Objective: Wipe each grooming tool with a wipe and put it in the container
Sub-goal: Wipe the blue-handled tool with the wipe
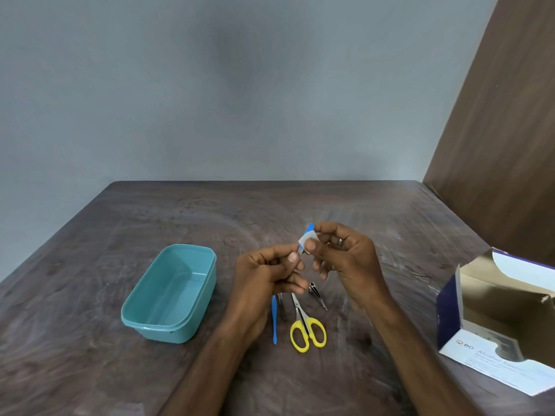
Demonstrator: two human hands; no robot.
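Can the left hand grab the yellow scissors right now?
Probably not yet. The left hand and right hand are both busy holding a small wipe packet. The yellow scissors lie uncovered on the table just below, so they're easy to reach once it's free.

The wipe packet point(307, 240), at frame centre, is partly covered by the thumbs of the left hand point(270, 274) and right hand point(345, 259); its print is too small to read. Below them, the tops of the tweezers point(281, 307) and scissors point(301, 318) sit behind the left fingers. At lower right, the cardboard box point(495, 325) is cut by the frame edge, its label blurred.
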